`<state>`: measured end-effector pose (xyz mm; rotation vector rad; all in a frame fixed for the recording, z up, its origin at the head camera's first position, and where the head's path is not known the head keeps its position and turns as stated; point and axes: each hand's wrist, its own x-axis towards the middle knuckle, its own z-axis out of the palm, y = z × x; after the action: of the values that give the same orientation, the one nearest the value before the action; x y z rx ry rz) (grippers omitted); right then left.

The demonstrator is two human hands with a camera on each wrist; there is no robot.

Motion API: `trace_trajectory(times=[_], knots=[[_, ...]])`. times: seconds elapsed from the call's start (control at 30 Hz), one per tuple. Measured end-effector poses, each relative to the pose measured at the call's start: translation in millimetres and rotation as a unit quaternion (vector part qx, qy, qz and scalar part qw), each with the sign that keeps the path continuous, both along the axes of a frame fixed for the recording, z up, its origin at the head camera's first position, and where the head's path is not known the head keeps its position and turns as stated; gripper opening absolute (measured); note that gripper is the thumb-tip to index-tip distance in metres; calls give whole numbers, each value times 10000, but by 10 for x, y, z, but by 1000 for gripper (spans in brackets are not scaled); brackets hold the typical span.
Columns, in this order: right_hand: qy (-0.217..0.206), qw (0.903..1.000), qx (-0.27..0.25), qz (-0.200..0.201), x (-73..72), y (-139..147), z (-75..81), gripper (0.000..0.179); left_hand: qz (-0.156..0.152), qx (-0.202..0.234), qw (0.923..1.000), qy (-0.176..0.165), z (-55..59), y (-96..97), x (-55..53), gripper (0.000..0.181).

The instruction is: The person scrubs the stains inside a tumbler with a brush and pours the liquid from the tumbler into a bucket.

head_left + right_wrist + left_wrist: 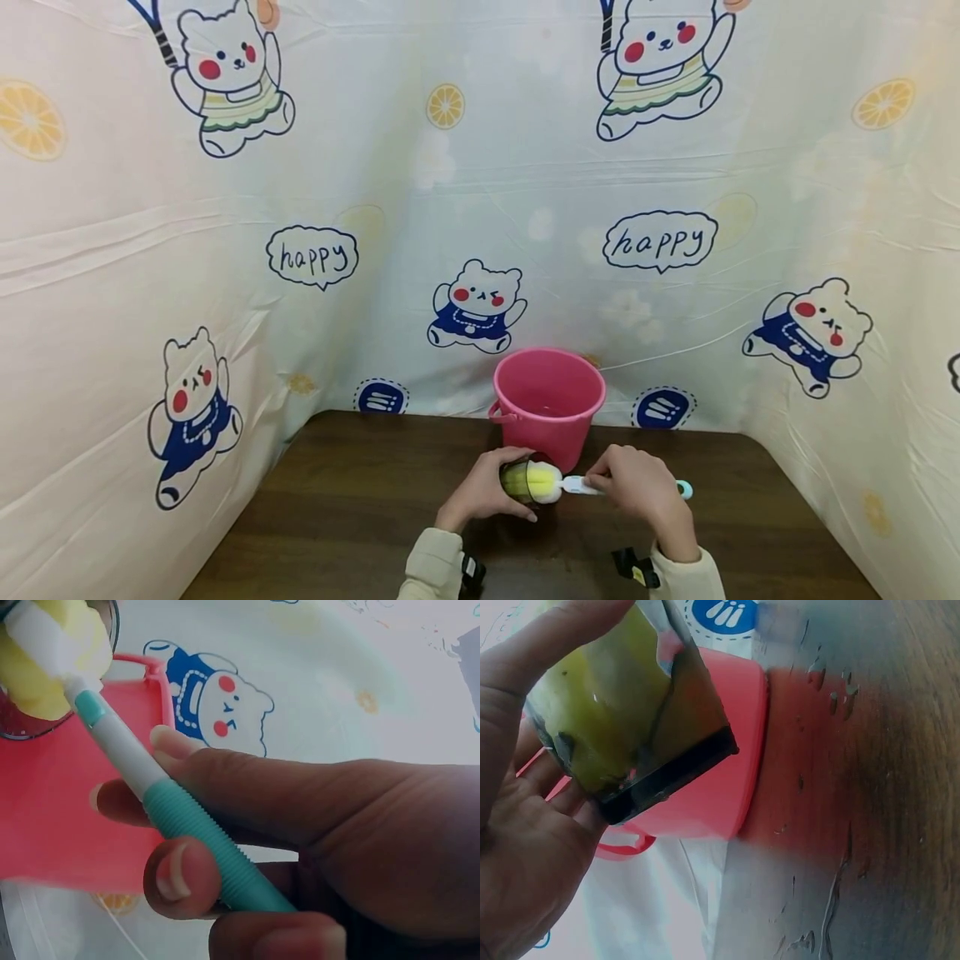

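Observation:
My left hand (pixel 486 487) grips a clear, dark-tinted glass (pixel 630 697) lying on its side, its mouth turned to the right. In my right hand (pixel 636 483) is a bottle brush, its white and teal handle (pixel 191 817) pinched between thumb and fingers. The brush's yellow and white sponge head (pixel 543 482) sits partly inside the glass, with the white end at the mouth. Yellow shows through the glass wall in the left wrist view. Both hands are just in front of a pink bucket (pixel 550 392).
The bucket stands at the back of the dark wooden table (pixel 360 500), its handle hanging at the left. Water drops and streaks (pixel 832 892) lie on the tabletop. A patterned cloth (pixel 480 183) with bears hangs behind and along both sides.

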<state>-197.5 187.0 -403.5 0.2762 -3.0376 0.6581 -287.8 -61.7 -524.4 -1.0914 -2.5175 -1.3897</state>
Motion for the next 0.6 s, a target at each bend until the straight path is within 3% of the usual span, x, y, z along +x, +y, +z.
trace_trajectory(times=[0.27,0.6], knots=[[-79,9999,75,-111,-40,27,-38,10,-12,12,9999,110,8,-26,1,88],[-345,9991,-14,246,-12,9,-47,8,-129,39,9999,-52,19,-9,15,87]])
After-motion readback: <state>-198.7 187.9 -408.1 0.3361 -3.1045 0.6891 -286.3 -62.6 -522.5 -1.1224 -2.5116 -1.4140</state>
